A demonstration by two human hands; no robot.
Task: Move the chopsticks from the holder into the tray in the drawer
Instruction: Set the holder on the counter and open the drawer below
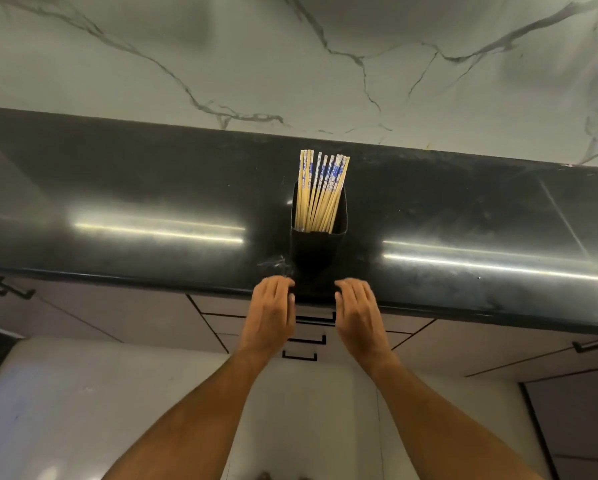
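Observation:
Several wooden chopsticks (320, 192) with blue-and-white patterned tops stand in a black rectangular holder (318, 258) on the black countertop (134, 188), close to its front edge. My left hand (271, 313) and my right hand (358, 313) hover at the counter's front edge, one on each side of the holder's base. Both have relaxed fingers and hold nothing. Whether the fingertips touch the holder is unclear. Below the counter edge, between my hands, a stack of closed drawers (311, 337) with black handles is visible. No tray is in sight.
A white marble-patterned wall (290, 57) rises behind the counter. Cabinet doors with black handles (12, 289) flank the drawers on both sides. The pale floor (117, 410) lies below.

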